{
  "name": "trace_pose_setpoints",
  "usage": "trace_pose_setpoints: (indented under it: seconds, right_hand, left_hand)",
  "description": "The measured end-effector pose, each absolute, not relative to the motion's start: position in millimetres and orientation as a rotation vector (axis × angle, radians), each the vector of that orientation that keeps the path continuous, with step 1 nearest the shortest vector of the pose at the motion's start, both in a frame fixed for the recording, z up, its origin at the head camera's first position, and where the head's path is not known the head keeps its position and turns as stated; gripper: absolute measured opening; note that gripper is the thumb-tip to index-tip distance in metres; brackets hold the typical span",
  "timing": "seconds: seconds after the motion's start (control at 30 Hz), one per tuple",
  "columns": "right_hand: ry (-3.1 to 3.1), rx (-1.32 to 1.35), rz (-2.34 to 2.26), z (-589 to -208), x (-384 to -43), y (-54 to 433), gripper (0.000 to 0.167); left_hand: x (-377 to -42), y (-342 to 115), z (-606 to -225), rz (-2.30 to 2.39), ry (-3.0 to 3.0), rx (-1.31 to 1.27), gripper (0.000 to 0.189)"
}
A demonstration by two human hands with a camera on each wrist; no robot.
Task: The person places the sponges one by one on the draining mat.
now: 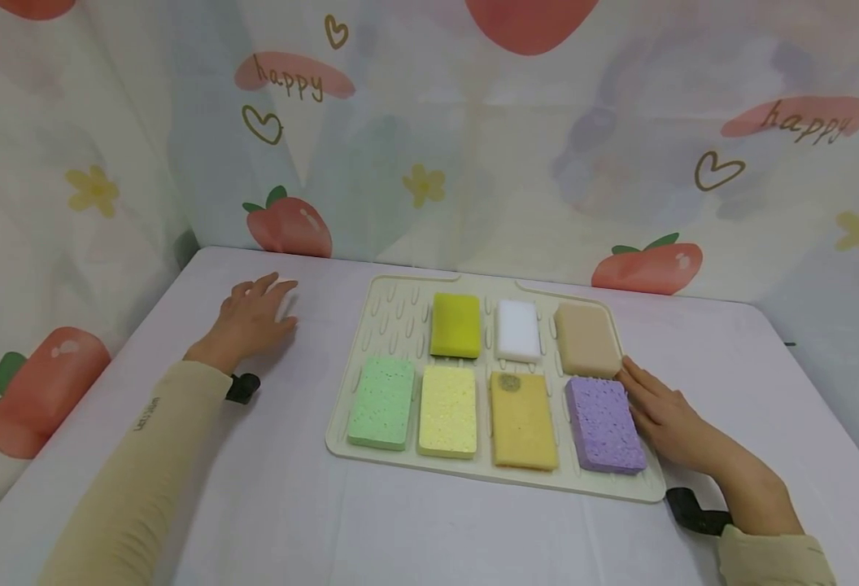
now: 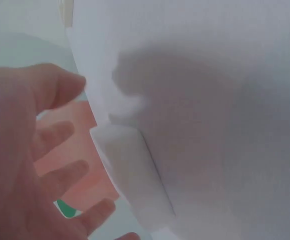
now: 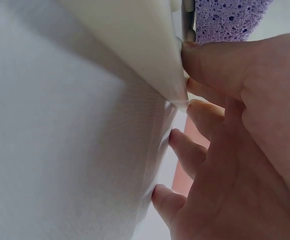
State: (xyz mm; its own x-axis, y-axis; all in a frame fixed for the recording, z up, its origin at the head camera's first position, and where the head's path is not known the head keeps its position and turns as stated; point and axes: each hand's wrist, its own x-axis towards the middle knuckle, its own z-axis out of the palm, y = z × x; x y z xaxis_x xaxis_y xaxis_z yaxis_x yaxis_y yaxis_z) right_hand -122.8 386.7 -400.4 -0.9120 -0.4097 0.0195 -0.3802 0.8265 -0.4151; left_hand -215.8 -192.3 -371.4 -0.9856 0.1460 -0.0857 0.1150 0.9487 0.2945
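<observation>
My left hand [image 1: 250, 321] hovers at the left of the table, fingers spread and slightly bent, holding nothing. A white block [image 2: 130, 170] lies on the table just beyond its fingers, mostly hidden by the hand in the head view. My right hand [image 1: 667, 419] rests at the right edge of a cream drying mat [image 1: 393, 317], its fingertips touching the rim beside the purple sponge [image 1: 605, 425]. The mat bears two rows: yellow-green sponge [image 1: 455, 324], white sponge [image 1: 518, 330] and beige sponge [image 1: 588, 339] behind; green sponge [image 1: 381, 404], pale yellow sponge [image 1: 447, 413] and tan sponge [image 1: 524, 420] in front, with the purple one.
White cloth covers the table [image 1: 283, 505]. A printed curtain [image 1: 488, 163] with strawberries, hearts and flowers hangs directly behind the table and along its left side. The mat's back left corner bears no sponge.
</observation>
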Motion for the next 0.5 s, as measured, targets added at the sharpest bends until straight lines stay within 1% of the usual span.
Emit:
trace_pose_setpoints:
  seconds: [0.23, 0.5]
  right_hand:
    - [2.901, -0.589, -0.638, -397.7, -123.3, 383.8, 0.058]
    - [2.899, -0.586, -0.644, -396.8, -122.0, 384.4, 0.058]
  left_hand:
    - [-214.3, -200.3, -373.0, 0.451, 2.952, 0.124, 0.057]
    - [-213.2, -199.5, -374.8, 0.497, 2.964, 0.109, 0.056]
